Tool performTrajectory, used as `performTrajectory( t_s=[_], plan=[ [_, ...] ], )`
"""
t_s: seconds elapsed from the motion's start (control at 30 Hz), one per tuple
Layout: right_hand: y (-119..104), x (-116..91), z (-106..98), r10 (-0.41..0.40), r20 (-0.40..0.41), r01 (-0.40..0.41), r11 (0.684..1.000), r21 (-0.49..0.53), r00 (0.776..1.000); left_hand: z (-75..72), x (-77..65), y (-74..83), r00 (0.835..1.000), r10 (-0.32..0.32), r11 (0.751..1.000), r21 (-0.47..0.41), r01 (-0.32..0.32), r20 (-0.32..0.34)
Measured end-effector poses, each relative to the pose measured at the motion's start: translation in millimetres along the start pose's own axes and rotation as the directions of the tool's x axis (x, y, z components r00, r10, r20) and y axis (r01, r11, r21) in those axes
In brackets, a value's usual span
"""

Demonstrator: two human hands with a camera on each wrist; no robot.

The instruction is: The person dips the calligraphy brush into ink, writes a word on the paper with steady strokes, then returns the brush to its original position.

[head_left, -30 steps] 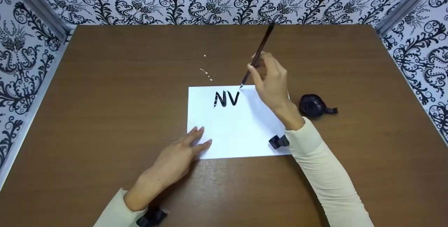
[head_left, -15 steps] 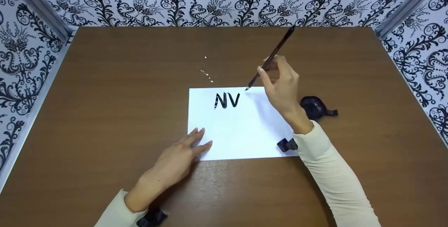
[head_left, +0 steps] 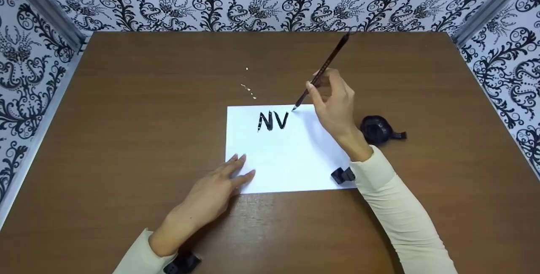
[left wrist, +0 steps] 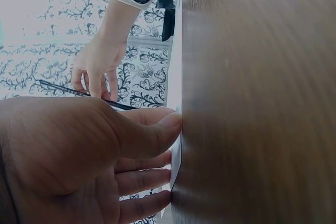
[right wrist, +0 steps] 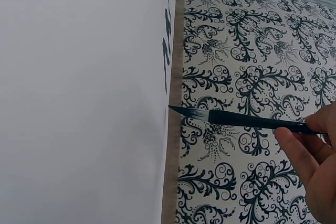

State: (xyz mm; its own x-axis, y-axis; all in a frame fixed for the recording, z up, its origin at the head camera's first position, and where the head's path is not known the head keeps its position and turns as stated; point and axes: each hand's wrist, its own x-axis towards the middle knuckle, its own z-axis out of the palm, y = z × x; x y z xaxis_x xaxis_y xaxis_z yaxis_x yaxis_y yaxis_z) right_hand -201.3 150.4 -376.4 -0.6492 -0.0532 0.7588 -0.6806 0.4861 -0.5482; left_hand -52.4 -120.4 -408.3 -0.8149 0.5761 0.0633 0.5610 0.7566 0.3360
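A white sheet of paper [head_left: 287, 155] lies on the brown table, with the black painted letters N and V [head_left: 273, 120] near its top edge. My right hand [head_left: 336, 107] pinches a dark paintbrush [head_left: 322, 69] between thumb and fingers, its handle leaning up to the right. In the right wrist view the pointed, black-tipped bristles [right wrist: 189, 112] are right at the paper's surface, just past the V. With fingers spread and relaxed, my left hand [head_left: 215, 187] rests on the paper's lower left corner; the left wrist view shows its thumb and fingertips [left wrist: 169, 120] against the sheet.
Right of the paper, beside my right wrist, stands a small black cup with a handle [head_left: 376, 129]. Several tiny pale flecks [head_left: 248, 90] lie on the table [head_left: 147, 118] beyond the sheet. Patterned black-and-white walls [head_left: 253, 1] border the table's back and sides.
My right hand has moved the brush rightward, away from the top of the V, then slightly back left and down toward the paper. The V's right stroke now stands uncovered. My left hand stays put.
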Motion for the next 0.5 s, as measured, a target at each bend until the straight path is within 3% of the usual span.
performTrajectory(
  t_s=[0.5],
  plan=[
    [1.8, -1.7, 0.8, 0.01, 0.033, -0.009, 1.0, -0.011, 0.999, 1.0, 0.2, -0.4, 1.0, -0.003, 1.0, -0.007, 0.003, -0.005]
  ],
)
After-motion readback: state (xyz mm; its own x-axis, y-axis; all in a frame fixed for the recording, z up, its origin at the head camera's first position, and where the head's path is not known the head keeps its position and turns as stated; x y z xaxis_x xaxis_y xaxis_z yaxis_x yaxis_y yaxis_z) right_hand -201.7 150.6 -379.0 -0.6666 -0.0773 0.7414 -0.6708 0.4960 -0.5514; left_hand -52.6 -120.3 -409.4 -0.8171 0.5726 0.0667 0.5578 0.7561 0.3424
